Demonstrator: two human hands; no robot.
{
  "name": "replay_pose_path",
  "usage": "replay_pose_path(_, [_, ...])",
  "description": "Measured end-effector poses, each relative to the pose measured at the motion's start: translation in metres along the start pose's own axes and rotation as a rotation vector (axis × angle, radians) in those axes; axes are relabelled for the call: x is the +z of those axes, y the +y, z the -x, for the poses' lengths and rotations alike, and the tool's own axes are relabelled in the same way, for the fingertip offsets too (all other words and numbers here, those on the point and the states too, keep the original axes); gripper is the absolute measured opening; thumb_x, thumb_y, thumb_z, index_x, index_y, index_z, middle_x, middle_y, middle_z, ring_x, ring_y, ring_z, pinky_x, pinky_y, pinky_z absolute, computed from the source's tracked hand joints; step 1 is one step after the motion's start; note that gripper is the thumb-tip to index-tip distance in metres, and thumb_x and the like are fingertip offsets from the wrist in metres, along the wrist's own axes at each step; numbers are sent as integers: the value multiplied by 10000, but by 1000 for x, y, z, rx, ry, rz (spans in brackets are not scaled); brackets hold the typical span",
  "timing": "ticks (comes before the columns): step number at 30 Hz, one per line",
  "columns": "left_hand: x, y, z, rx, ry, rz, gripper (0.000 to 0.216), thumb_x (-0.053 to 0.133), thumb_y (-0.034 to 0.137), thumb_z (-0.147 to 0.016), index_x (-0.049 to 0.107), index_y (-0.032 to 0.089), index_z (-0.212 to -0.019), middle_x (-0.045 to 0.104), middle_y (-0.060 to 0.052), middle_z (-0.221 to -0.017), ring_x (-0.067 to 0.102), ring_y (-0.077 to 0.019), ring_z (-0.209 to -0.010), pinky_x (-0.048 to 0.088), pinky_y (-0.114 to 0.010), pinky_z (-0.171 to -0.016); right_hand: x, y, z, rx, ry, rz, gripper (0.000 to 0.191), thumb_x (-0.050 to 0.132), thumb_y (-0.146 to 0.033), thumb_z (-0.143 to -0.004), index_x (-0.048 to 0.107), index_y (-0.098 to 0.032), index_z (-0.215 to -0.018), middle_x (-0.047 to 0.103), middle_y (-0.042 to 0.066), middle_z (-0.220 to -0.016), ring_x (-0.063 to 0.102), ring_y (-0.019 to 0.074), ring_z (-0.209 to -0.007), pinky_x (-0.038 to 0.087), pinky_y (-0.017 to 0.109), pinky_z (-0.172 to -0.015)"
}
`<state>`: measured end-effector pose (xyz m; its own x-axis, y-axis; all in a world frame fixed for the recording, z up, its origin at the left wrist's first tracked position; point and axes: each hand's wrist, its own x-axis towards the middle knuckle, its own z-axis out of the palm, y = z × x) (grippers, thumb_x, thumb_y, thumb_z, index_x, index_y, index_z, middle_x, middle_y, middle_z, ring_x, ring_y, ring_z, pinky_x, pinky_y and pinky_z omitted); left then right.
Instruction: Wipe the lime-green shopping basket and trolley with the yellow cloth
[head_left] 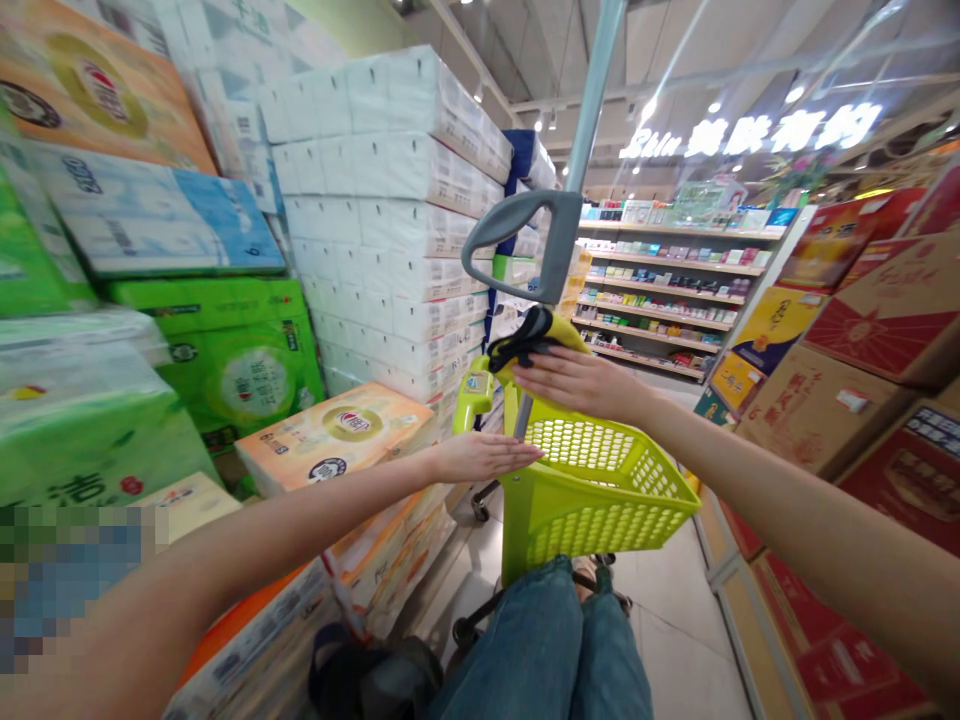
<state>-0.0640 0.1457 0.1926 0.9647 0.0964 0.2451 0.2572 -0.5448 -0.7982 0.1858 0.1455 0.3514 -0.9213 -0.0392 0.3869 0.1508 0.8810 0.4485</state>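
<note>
A lime-green wheeled shopping basket stands in the aisle just in front of my knees, its grey pull handle raised on a pole. My left hand is stretched out flat with fingers together, beside the basket's left rim, holding nothing. My right hand is also flat and open, hovering over the basket's far rim next to a black strap on the yellow carry handle. The basket looks empty.
Stacks of white tissue packs and green and orange paper packs line the left side. Red and brown cartons are piled on the right. Stocked shelves stand at the aisle's far end. My legs in jeans are below.
</note>
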Motion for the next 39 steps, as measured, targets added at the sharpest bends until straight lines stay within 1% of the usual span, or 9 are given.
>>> replay_pose_path(4, [-2,0,1,58,-28,-220,580,362,80,-918,426,283,-1458,253,136,-1601,91,-14,-1474,203,-141,-1219,22,-5,11,-152,-140,-53,462,483,-174,-984,462,-283,-1433,544,-17,-1447,451,135,-1382,364,339,-1200])
replay_pose_path(8, [-12,-1,1,17,-3,-115,586,377,88,-926,377,256,-1487,213,90,-1621,115,-52,-1489,223,-194,-1233,-24,17,-12,-137,-137,-90,480,506,-161,-974,466,-356,-1410,532,-91,-1448,454,115,-1377,360,363,-1204])
replay_pose_path(12, [-20,-1,0,-21,6,73,625,356,35,-911,331,216,-1509,207,56,-1625,109,-49,-1490,234,-196,-1230,-56,31,-26,22,-120,57,559,438,-109,-991,355,-389,-1468,453,-100,-1505,363,126,-1434,220,445,-1257])
replay_pose_path(15, [-17,1,1,-16,-34,97,630,321,24,-920,305,219,-1519,220,63,-1620,110,-43,-1489,215,-204,-1238,-24,9,-9,42,-146,61,551,442,-135,-994,349,-377,-1480,448,-75,-1512,365,138,-1434,236,423,-1257])
replay_pose_path(20, [-7,4,4,-47,-66,64,638,329,60,-924,283,263,-1528,316,73,-1587,169,-34,-1477,267,-179,-1207,32,-20,17,-147,-170,-86,444,483,-187,-985,486,-313,-1411,566,-37,-1421,483,128,-1357,386,331,-1186])
replay_pose_path(24, [-7,3,4,-37,28,78,649,356,62,-902,313,260,-1518,269,77,-1606,161,-41,-1481,272,-190,-1211,-6,5,-2,-81,-99,-41,543,497,-140,-972,403,-375,-1453,514,-69,-1464,458,122,-1376,345,372,-1210])
replay_pose_path(27, [-8,2,3,-35,-14,86,603,320,83,-929,356,272,-1500,308,96,-1587,174,-20,-1473,258,-178,-1217,-28,17,-14,61,-13,34,588,488,-111,-969,376,-423,-1455,463,-94,-1499,408,142,-1411,265,430,-1243])
replay_pose_path(34, [-2,2,6,-5,-33,15,593,337,63,-910,420,263,-1462,329,94,-1579,206,-14,-1468,280,-161,-1195,24,-15,8,-137,-55,-123,491,525,-169,-964,469,-343,-1420,599,-45,-1385,520,113,-1323,416,311,-1158])
replay_pose_path(39, [0,1,7,-18,-18,87,625,323,44,-906,383,281,-1481,320,106,-1581,202,-5,-1462,296,-160,-1191,-12,12,-8,-48,-136,-15,560,461,-137,-982,368,-413,-1460,461,-97,-1499,420,116,-1400,310,412,-1225])
